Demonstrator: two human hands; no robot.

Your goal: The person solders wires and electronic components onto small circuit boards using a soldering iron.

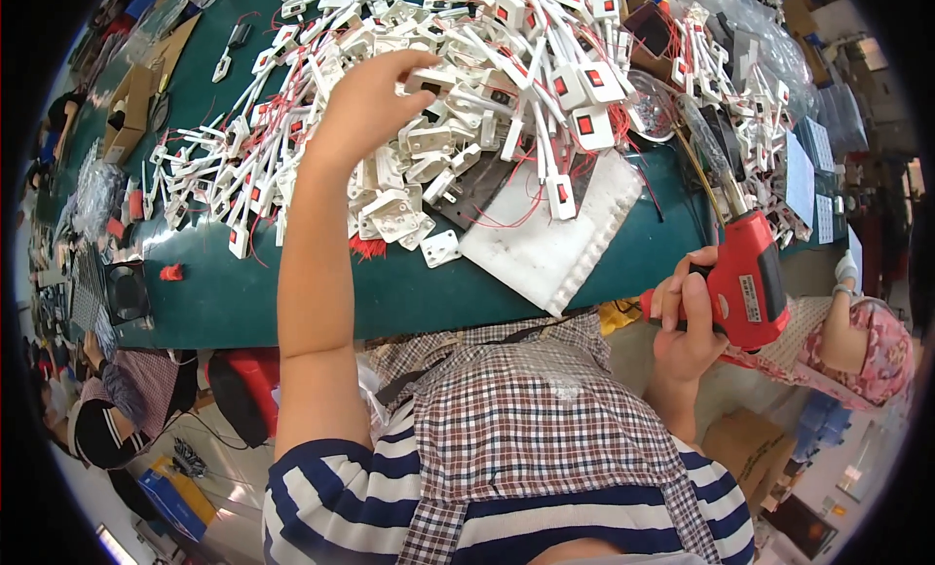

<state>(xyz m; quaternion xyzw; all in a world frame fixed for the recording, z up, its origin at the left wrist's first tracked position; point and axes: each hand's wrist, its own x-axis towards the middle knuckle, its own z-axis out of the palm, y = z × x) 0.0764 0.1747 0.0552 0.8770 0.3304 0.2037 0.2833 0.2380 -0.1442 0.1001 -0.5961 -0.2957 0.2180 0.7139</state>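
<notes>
My left hand (pixel 375 102) reaches over a big heap on the bench, its thumb and fingers curled round a small white plastic housing (pixel 431 80) with a dark opening. Loose white plastic shells (pixel 394 212) lie under that hand. Beside them, white switch pieces (pixel 585 127) with red rockers and thin red wires are piled up. In my right hand (pixel 687 317), held off the front edge of the bench, is a red and black soldering gun (pixel 745 282). Its metal tip points up and away, toward the right side of the heap.
A white foam sheet (pixel 550 239) lies on the green bench (pixel 224 297) before the heap. Clear plastic bags (pixel 755 29) and blue-white trays (pixel 801 180) stand right. At far left is a cardboard box (pixel 127 115). A co-worker in a pink patterned cap (pixel 867 356) sits right.
</notes>
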